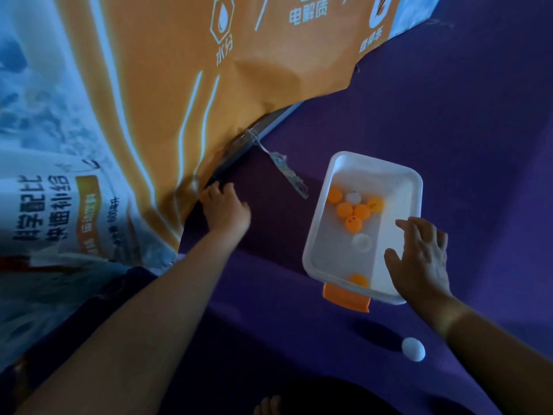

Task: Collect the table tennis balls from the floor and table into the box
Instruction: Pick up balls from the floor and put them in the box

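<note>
Box: white rectangular plastic box with an orange clip handle on its near short end, on the purple floor mat, at about 3 o'clock from frame centre.
Balls in box: cluster of five orange table tennis balls toward the far end, one white ball touching the cluster at its 12 o'clock edge; a second white ball just at 6 o'clock of the cluster; a lone orange ball against the near wall.
Loose ball: white table tennis ball on the mat, at 5 o'clock from the box, apart from it, near the right forearm.
Right hand: palm down over the box's near right corner, fingers spread, holding nothing; contact with the rim cannot be told.
Left hand: reaching out at 9 o'clock of the box, well apart from it, fingers curled at the lower edge of the banner; blurred, so grip cannot be told.
Banner: large orange, white and blue printed banner sheet covering 9 to 12 o'clock.
Frame: grey metal bar showing under the banner's edge, with a frayed pale cord trailing from it across the mat toward the box.
Foot: bare toes at 6 o'clock, bottom edge.
</note>
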Tool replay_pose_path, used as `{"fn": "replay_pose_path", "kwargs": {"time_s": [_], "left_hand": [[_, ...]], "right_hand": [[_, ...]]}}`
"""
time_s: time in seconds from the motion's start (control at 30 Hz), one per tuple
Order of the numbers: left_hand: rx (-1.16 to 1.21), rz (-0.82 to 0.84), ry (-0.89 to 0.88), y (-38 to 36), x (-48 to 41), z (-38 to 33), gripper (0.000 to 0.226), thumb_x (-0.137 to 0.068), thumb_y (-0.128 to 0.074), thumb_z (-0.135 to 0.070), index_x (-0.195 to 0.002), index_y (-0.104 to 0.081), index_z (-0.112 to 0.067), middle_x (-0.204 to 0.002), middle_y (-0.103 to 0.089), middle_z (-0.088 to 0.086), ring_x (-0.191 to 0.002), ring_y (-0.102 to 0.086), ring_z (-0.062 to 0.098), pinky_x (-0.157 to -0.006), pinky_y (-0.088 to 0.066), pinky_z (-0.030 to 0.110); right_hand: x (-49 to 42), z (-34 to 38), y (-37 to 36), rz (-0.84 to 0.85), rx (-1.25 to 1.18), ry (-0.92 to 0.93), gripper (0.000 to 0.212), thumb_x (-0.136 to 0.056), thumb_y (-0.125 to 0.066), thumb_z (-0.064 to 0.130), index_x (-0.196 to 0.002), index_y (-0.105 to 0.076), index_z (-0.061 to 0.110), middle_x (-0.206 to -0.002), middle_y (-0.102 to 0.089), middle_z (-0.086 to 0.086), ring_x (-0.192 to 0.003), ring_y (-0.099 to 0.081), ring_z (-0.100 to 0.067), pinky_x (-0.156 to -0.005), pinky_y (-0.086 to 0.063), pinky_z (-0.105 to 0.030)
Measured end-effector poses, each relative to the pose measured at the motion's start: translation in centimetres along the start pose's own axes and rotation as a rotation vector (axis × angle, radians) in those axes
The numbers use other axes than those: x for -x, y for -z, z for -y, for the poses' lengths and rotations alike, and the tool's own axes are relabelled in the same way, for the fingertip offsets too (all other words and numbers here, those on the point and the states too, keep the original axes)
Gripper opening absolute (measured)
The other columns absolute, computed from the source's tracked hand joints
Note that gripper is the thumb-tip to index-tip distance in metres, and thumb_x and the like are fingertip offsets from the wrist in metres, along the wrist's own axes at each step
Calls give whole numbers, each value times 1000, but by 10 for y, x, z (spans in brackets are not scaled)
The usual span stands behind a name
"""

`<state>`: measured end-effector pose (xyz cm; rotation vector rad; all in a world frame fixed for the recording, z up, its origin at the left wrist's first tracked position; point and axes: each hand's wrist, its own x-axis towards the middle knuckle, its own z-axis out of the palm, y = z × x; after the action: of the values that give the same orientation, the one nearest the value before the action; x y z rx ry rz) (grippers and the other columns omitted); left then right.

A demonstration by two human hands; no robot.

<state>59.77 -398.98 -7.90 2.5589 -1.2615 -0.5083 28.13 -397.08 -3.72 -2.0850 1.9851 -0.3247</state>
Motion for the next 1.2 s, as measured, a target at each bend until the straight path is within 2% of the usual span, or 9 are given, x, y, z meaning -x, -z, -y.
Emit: {"fn": "replay_pose_path", "kwargs": {"time_s": [0.17,0.23,0.33,0.4,0.57,0.77,0.9,1.1,1.2], "left_hand": [[-231,121,-16,-17,-33,37,65,-91,-52,-18,-149,-24,-12,-158,-14,15,-146,-8,33,-117,-16,40],[-295,59,-37,-21,-33,44,62,-92,-49,-12,-148,-25,-12,-154,-22,16,-141,-19,36,-115,-22,41],[-207,-66,-39,-22,-27,49,44,-89,-46,2,-133,-46,0,-137,-36,28,-124,-36,45,-103,-33,47],[-214,-44,-4,-19,-27,54,34,-92,-41,4,-125,-49,6,-135,-35,31,-119,-41,46,-97,-37,49],[-432,59,-92,-7,-23,60,33,-98,-35,-4,-128,-46,-5,-141,-26,26,-111,-53,40,-92,-47,49],[17,-63,-360,8,32,-8,40,-87,-63,-34,-122,-51,-17,-114,-50,12,-95,-57,31,-63,-44,38],[316,-58,-587,20,77,-68,46,-81,-66,-42,-121,-55,-22,-111,-54,2,-94,-57,20,-74,-51,36],[-9,37,-696,-5,101,-104,55,-78,-67,-31,-130,-51,-19,-130,-49,7,-120,-45,31,-96,-39,41],[-36,1,-853,-21,119,-113,42,-76,-68,-24,-116,-63,-14,-117,-60,5,-113,-53,29,-92,-42,43]], "right_hand": [[3,-9,-13,-38,54,72,52,-70,-73,0,-119,-56,3,-130,-44,-20,-111,-34,-40,-79,-49,-58],[2,-12,-15,-52,58,83,52,-68,-74,-1,-117,-56,3,-129,-43,-21,-111,-33,-39,-77,-50,-58],[2,-11,-17,-77,46,78,51,-68,-74,-1,-116,-58,3,-129,-43,-21,-111,-30,-35,-77,-50,-57],[2,-9,-18,-91,37,89,49,-68,-73,-2,-115,-59,3,-129,-44,-21,-110,-31,-36,-76,-49,-56],[4,-9,-18,-108,22,86,46,-70,-72,-3,-114,-60,3,-129,-46,-22,-111,-35,-41,-76,-49,-53],[3,-11,-15,-78,-11,52,45,-71,-67,-1,-115,-59,6,-133,-44,-17,-116,-35,-39,-83,-45,-51],[4,-16,-6,-104,-72,69,42,-76,-65,0,-117,-57,6,-131,-47,-16,-117,-39,-35,-91,-43,-50],[9,-44,25,-171,-165,10,29,-89,-57,11,-118,-56,7,-121,-51,-11,-108,-52,-28,-83,-45,-36],[28,-68,24,-127,-193,-128,26,-93,-51,15,-118,-55,10,-118,-53,-7,-98,-56,-25,-76,-44,-33]]}}
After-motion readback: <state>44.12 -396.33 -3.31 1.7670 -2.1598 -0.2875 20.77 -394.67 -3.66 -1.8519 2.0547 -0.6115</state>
